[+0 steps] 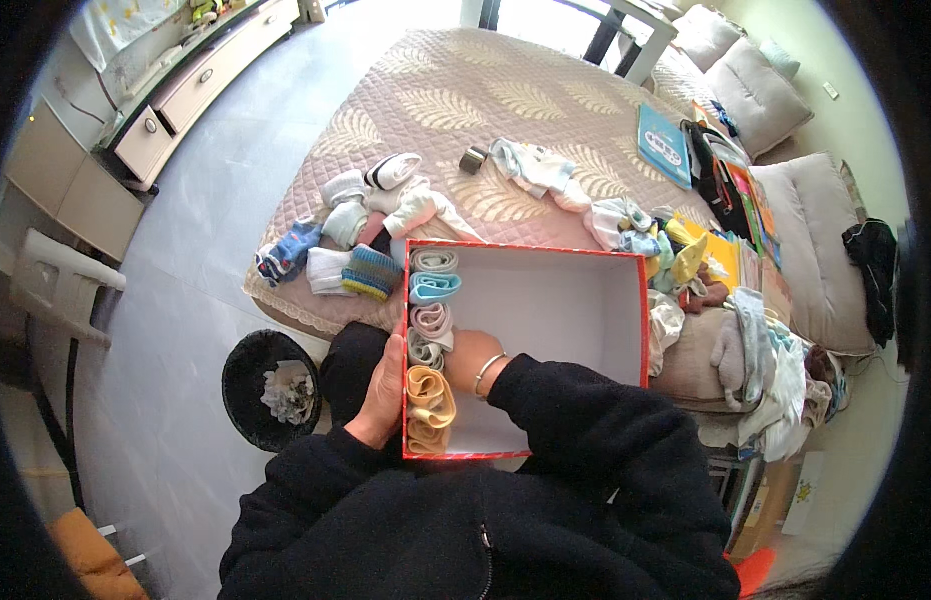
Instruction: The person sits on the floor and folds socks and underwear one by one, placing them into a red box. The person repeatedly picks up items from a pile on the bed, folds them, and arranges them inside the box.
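A red-edged cardboard box [544,300] with a pale inside is in front of me. My left hand [385,386] holds its left wall from outside. Inside the box, my right hand [473,358], with a bangle at the wrist, is against a rolled grey-white sock [426,352]; its fingertips are hidden. That roll is in a column of rolled socks along the left wall. White [434,262] and turquoise [435,288] rolls are at the far end, then a pinkish one [431,320]. Yellow rolls [429,397] fill the near end.
Folded socks and baby clothes [353,206] lie on the quilted bedspread [465,67] beyond the box. More small garments [660,240] are to the right, beside a clothes pile [780,375]. A black bin [240,390] stands on the floor at left, near a chair [60,285].
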Available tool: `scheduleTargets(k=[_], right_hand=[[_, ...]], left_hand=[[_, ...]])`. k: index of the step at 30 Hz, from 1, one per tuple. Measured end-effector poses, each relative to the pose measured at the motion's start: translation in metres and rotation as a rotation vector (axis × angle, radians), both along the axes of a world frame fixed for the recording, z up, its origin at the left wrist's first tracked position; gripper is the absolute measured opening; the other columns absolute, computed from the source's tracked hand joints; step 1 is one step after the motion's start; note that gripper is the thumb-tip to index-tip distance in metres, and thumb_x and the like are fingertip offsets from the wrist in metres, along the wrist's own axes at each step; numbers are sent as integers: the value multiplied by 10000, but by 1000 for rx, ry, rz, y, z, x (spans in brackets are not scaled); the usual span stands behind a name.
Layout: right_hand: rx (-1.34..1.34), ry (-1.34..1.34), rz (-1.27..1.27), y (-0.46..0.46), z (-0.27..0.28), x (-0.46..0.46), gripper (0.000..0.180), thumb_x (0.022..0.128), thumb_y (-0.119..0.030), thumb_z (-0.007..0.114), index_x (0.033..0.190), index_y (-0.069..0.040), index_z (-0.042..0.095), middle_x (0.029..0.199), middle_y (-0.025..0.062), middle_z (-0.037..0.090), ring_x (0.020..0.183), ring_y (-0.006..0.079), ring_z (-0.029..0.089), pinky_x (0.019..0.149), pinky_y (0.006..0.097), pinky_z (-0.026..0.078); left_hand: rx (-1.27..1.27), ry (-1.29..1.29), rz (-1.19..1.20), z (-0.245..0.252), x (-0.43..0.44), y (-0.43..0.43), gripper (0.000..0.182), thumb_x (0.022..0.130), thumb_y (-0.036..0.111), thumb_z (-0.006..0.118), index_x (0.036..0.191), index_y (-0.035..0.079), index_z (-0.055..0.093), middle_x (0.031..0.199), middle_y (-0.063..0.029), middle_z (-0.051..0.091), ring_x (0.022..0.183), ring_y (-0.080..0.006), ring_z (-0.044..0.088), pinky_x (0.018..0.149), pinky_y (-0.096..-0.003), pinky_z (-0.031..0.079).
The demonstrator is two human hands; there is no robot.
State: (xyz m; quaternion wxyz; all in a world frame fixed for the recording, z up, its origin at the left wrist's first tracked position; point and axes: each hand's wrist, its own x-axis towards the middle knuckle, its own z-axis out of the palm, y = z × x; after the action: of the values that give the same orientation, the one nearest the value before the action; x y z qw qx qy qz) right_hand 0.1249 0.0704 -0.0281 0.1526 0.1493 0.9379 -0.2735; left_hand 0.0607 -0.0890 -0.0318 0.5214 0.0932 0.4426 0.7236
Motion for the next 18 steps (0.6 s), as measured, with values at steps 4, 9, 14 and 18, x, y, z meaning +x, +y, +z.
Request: scheduleTargets(k=[4,9,14,18], right_hand=[[131,-106,217,22,28,14,203,809,-170,591,925,-21,666,864,205,687,811,404,661,717,474,531],[292,126,34,70,80,36,153,855,-127,538,833,-36,659,844,194,686,790,373,671,696,467,544],[156,590,-137,110,108,2,209,854,-207,612,774,-17,646,707,186,647,704,366,644,654,434,521],[-174,472,-260,144,111,-63,198,834,-203,631,812,-10,673,705,154,672,668,320,667,658,372,535]], left_hand=[[17,-11,5,6,0,-1,633,1007,549,378,1469,119,339,1192,-43,575,1001,-125,591,855,-286,505],[24,-38,-84,15,-3,-3,538,1036,455,377,1404,63,391,1126,-56,596,930,-126,613,816,-293,520],[-90,425,-366,26,-35,-4,725,932,454,595,1427,-8,339,1268,-91,539,1082,-139,544,913,-282,465],[-155,507,-550,27,-57,-4,799,906,528,612,1467,60,288,1260,-109,542,1021,-156,577,758,-296,522]])
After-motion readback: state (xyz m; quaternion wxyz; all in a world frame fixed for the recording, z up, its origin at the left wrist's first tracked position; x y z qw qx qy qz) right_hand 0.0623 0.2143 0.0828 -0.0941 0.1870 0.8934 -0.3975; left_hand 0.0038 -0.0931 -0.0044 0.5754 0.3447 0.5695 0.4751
